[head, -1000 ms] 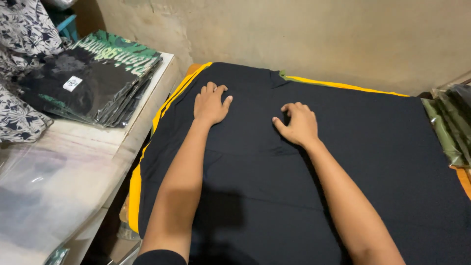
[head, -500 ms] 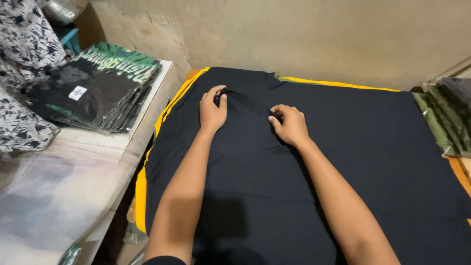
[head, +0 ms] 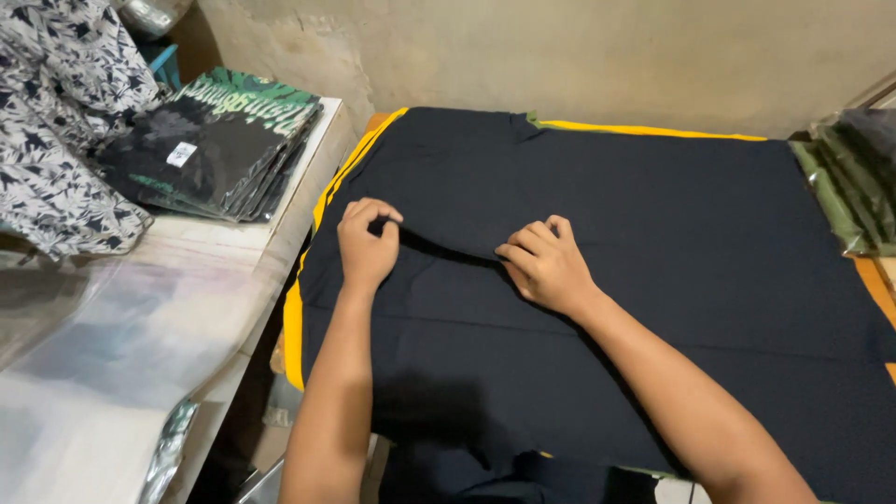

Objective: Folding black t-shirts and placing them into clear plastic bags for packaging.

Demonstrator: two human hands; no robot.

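Pinching a fold of the black garment (head: 579,308) between thumb and curled fingers, my left hand (head: 367,245) is closed tight on the cloth near the garment's left side, knuckles up. My right hand (head: 544,264) sits a little way to its right, fingers bent and gripping the same raised edge, so the fold runs as a dark ridge between the two hands. Both forearms reach up from the bottom of the view and lie over the near half of the cloth. That garment is spread flat across most of the work surface, and under it a yellow sheet (head: 295,327) shows as a strip along the left edge and again along the far edge by the wall (head: 607,56). To my left stands a pale table (head: 252,243) bearing a stack of dark bagged garments (head: 210,149) with green print, a leaf-patterned black and white fabric (head: 56,140) bunched just beside it, and clear plastic film (head: 103,364) lying nearer to me. At the far right edge lies a pile of olive green bagged items (head: 845,182), touching the black cloth's corner.
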